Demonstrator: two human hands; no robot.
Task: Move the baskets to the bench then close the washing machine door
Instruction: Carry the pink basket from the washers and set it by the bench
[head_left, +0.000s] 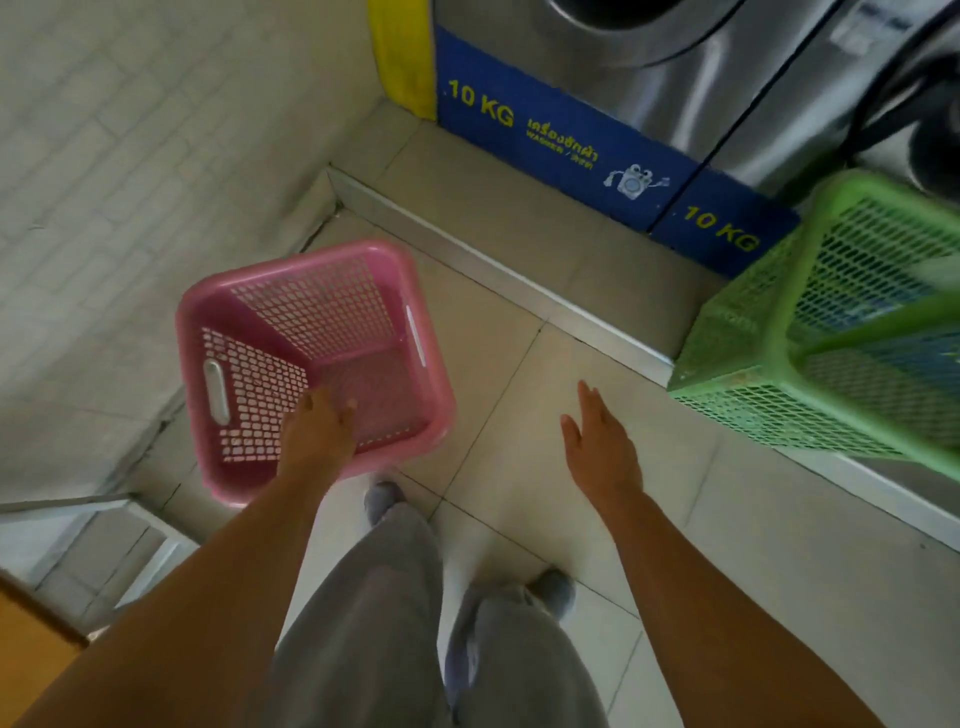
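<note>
Tiled floor (519, 415); left hand (319, 431) grips pink basket (249, 312).

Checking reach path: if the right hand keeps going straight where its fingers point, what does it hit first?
Probably bare floor tile, then the raised metal-edged step below the washers. The right hand is open; the green basket sits off-line. Depth is unclear.
</note>
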